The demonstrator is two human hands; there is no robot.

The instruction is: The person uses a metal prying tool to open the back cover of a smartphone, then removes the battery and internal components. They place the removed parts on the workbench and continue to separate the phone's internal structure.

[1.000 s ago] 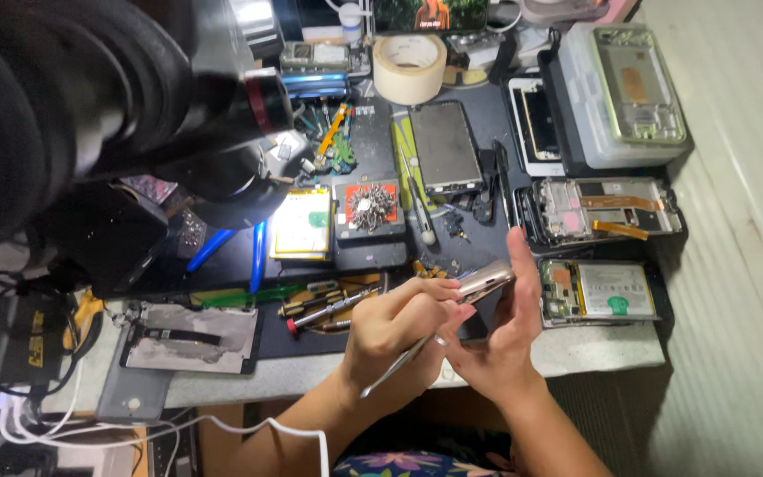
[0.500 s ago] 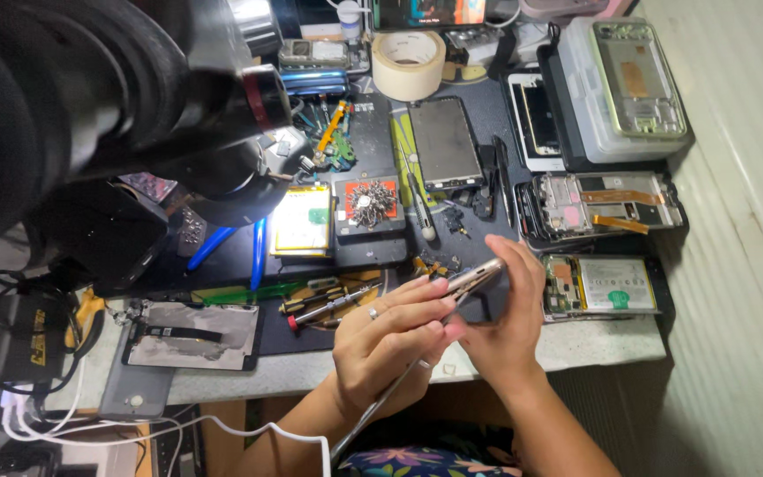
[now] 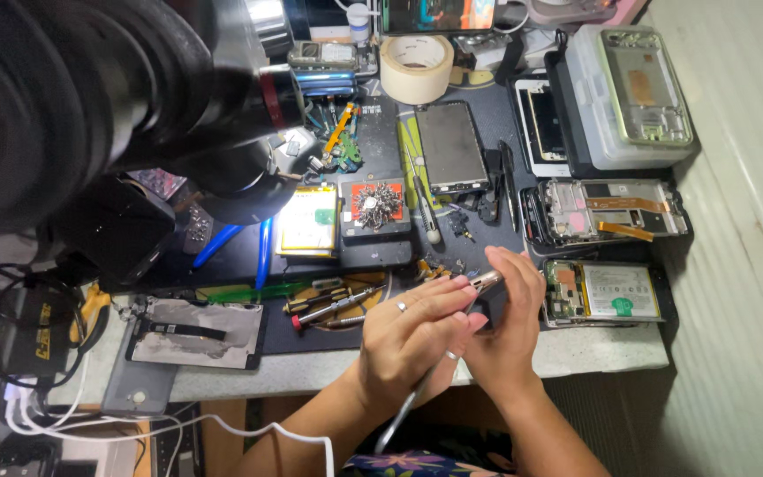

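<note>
Black work mat (image 3: 381, 141) spreads beyond the hands, opened phones within reach. The right hand (image 3: 509, 322) clasps a slim phone frame (image 3: 486, 283) edge-up, steadying it; the left hand (image 3: 412, 340), just beside, pinches a thin metal tool (image 3: 404, 406) against it.

Lit phone screen (image 3: 434, 13) at the table's far edge, just behind the tape roll (image 3: 415, 66), glowing orange and teal. Dark, unlit rectangular phone screen (image 3: 452, 146) lying flat just in front of the roll. White-framed screen (image 3: 540, 124) right of that dark one. White battery label (image 3: 620, 291) further right, nearer the front edge. Yellow-bordered white label (image 3: 309, 221) left of the dark screen.
</note>
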